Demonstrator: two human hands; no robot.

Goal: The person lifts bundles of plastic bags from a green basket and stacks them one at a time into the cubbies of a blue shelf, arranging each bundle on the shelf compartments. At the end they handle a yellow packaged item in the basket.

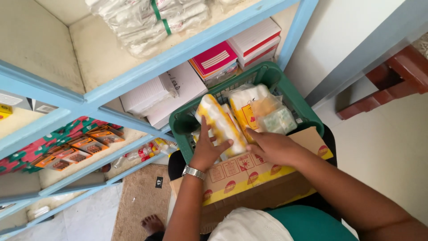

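Left hand: my left hand [208, 149], a metal watch [194, 172] at the wrist, was wrapped around the lower end of a long yellow-and-white packet [221, 123], fingers curled over it, gripping.
Right hand: my right hand [273, 147] lay flat, fingers spread and not closed on anything, pressing the second yellow packet [246, 108] beside the first.
Where the packets were: centre of the frame, inside the green basket [285, 85], just above the cardboard box [243, 172] on my lap.
Doing it well: I judged it best to hold the packet near its middle rather than its end, since the soft wrap would sag, and to steady the neighbours with the flat hand so nothing slid.
Materials: packets in glossy, crinkly plastic film; a clear bag of pale green blocks [278, 119] at the right; basket of rigid plastic mesh; box of matt printed card.
Shapes: packets long and rounded; box flat-sided.
Surroundings: pale blue shelf [178, 56] at upper left, holding white wrapped bundles [149, 20] and pads of paper [214, 60].
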